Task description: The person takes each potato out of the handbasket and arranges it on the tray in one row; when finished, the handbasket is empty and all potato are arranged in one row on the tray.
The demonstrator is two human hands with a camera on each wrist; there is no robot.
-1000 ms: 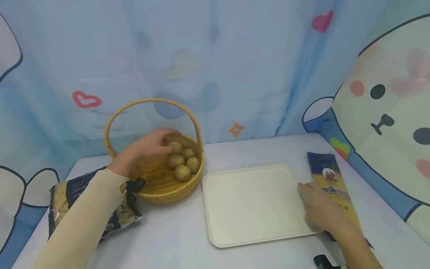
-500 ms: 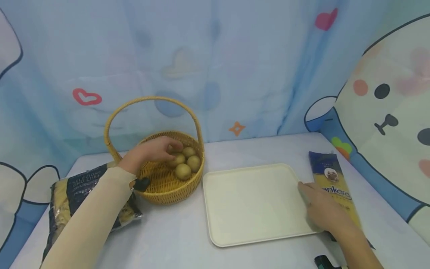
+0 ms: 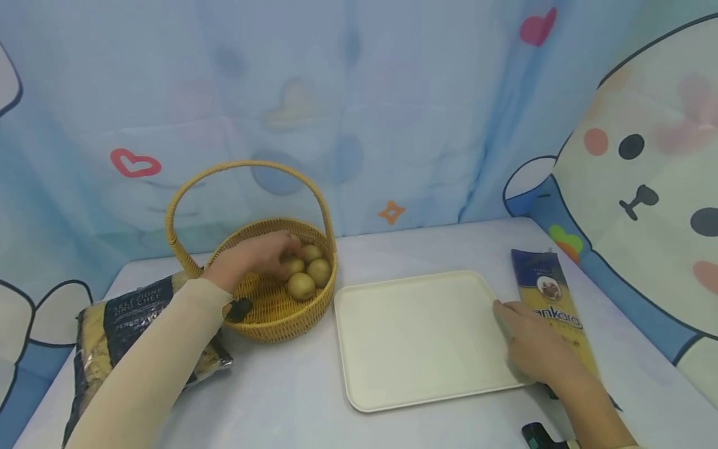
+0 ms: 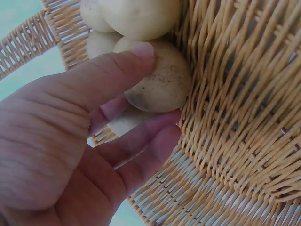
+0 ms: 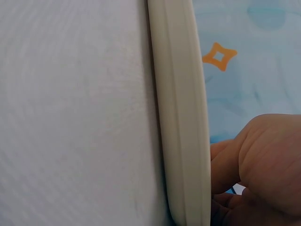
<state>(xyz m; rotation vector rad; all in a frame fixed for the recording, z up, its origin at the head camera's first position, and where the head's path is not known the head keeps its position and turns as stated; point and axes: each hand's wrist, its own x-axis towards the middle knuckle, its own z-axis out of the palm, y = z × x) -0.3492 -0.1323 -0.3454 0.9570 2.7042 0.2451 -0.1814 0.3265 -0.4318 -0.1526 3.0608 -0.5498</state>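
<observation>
In the head view my left hand reaches into a round wicker basket with a tall handle, on the left half of the table. Up close in the left wrist view, its thumb lies on top of a brown-specked potato, and the curled fingers come round from below. Several other potatoes lie beside it against the basket's right side. My right hand grips the right edge of a cream rectangular tray. The right wrist view shows the tray's rim with the thumb and fingers against it; some fingertips are hidden.
Left of the basket lies a bulky pasta bag, partly behind my left sleeve. A flat blue and yellow packet lies right of the tray, close to my right hand. A patterned blue curtain hangs behind the table.
My left hand has moved a little down and right within the basket, closing its fingers around a potato at the back. My right hand and the tray stay put.
</observation>
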